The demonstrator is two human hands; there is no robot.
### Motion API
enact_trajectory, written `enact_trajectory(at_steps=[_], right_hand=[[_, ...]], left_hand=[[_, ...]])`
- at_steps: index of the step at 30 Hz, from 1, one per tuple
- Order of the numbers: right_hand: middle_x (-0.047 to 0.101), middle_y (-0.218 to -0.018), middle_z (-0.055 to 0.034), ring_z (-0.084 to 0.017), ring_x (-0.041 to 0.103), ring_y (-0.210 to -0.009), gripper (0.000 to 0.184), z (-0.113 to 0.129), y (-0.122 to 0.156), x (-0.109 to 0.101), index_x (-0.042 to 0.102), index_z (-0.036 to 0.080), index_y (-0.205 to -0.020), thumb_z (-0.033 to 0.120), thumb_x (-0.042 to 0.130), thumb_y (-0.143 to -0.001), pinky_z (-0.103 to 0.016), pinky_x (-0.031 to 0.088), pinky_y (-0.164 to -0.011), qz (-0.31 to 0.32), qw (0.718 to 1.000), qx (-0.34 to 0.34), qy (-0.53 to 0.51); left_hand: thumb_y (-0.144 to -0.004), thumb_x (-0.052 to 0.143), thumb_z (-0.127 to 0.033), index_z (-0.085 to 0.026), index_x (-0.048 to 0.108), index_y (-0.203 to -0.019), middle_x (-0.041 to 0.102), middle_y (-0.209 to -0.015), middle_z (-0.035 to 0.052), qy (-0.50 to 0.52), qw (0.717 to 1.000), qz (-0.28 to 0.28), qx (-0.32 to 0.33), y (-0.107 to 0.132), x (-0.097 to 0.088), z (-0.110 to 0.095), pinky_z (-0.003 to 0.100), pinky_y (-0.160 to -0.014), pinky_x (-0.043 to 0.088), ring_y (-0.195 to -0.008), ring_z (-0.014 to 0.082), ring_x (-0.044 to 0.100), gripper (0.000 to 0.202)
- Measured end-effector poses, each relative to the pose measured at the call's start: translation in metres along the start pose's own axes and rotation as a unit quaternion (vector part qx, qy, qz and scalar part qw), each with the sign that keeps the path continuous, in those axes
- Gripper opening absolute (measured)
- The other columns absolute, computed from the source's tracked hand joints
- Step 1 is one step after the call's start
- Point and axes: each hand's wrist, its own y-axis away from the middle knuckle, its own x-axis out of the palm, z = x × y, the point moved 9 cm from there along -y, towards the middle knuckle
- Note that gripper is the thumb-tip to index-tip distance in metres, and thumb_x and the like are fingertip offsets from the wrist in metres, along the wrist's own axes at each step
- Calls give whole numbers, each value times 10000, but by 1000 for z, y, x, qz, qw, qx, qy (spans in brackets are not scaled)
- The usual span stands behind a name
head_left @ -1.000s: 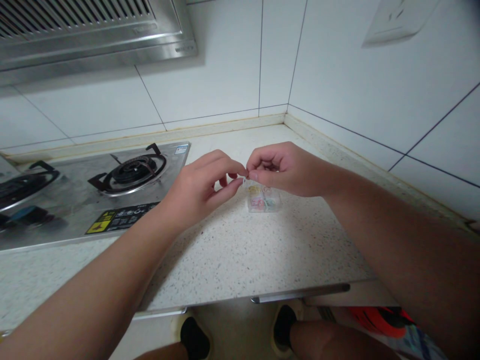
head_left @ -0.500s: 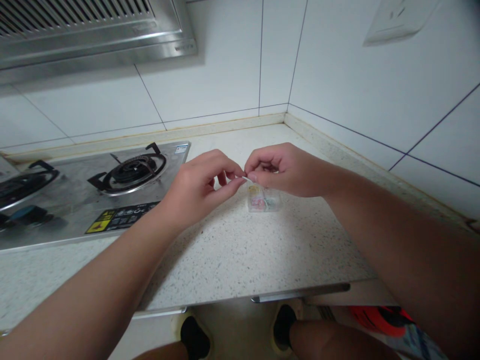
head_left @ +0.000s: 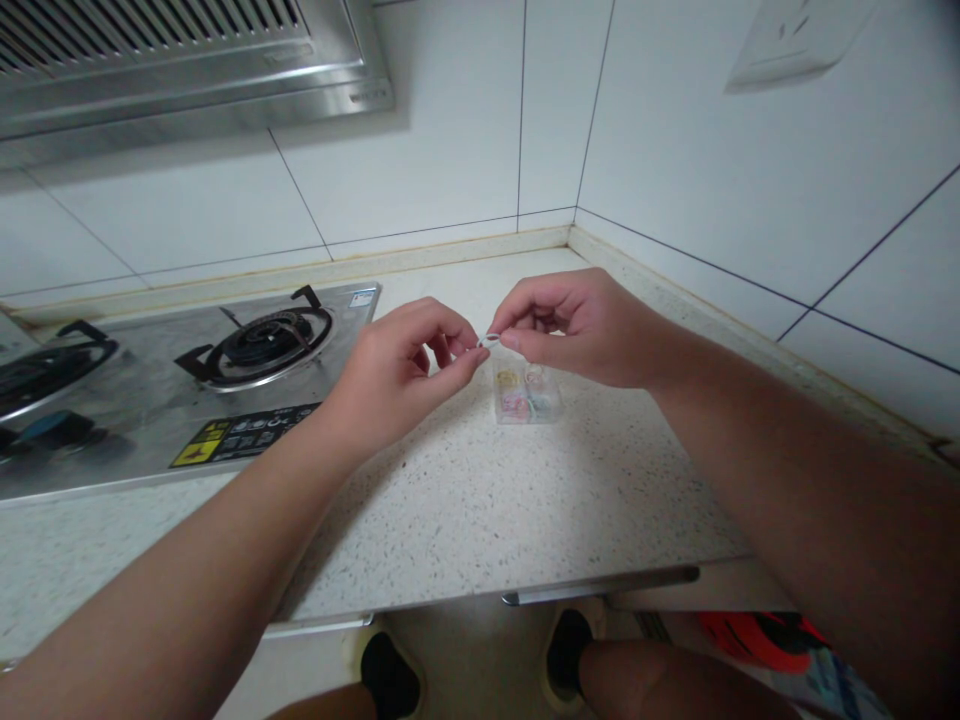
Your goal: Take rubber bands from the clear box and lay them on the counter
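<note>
Between my two hands, above the counter, is a small white elastic band (head_left: pixel 489 340), seen as a thin loop. My left hand (head_left: pixel 416 365) pinches its left end between thumb and forefinger. The right end is pinched in the fingertips of my right hand (head_left: pixel 566 325). Just below the fingers, a small clear plastic box (head_left: pixel 549 412) sits on the counter. Yellow, pink and greenish bands lie in its separate compartments. Part of the box's far side is hidden by my right hand.
The speckled countertop (head_left: pixel 480 520) runs to a tiled wall corner behind. A gas stove (head_left: pixel 274 345) with dark burners is set in at the left, under a metal range hood (head_left: pixel 315 70). A wall socket (head_left: pixel 795 40) is at upper right.
My right hand has risen slightly and the fingertips have parted a little. The white band now shows as an open loop, and more of the clear box is visible.
</note>
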Motion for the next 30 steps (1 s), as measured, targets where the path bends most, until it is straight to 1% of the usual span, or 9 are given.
enact_trajectory(at_steps=[6,10,16,20,25,30], right_hand=[[579,-648,22,-92,476,-585,53,-2,0,1,716,140,-858,186,709,-884,-208,351,-504,-2,1000,-1,-2],[572,-653,21,-91,473,-585,62,-2,0,-1,709,138,-848,193,707,-875,-205,354,-501,-11,1000,-2,-7],[568,-661,23,-92,481,-592,51,-4,0,-1,693,150,-840,185,709,-874,-207,372,-513,-16,1000,11,-14],[574,-660,23,-90,484,-587,52,-3,0,-2,692,150,-838,180,728,-861,-202,375,-504,-20,1000,4,-17],[566,-649,28,-87,481,-586,71,-2,1,0,677,150,-821,171,741,-844,-194,373,-501,-14,1000,11,-24],[550,-637,35,-87,469,-583,97,-2,0,1,658,154,-805,168,750,-832,-192,373,-501,-12,999,9,-29]], left_hand=[[-883,721,-200,-170,661,-845,663,-786,17,6,1000,14,8,0,3,-2,191,-516,448,-674,103,590,77],[-895,705,-188,-173,690,-902,684,-825,26,10,1000,23,12,0,5,-3,193,-546,467,-701,106,601,23],[-919,686,-226,-177,720,-964,675,-810,26,18,1000,16,5,1,4,-1,194,-547,463,-693,110,597,75],[-931,679,-257,-180,725,-950,675,-802,30,19,1000,16,1,0,4,-1,194,-546,453,-693,113,594,92],[-920,686,-244,-179,703,-904,673,-796,27,27,1000,13,-2,1,3,-1,194,-544,450,-688,112,589,69],[-917,694,-276,-179,679,-868,674,-797,31,27,999,18,-14,1,4,1,203,-550,461,-689,116,593,110]])
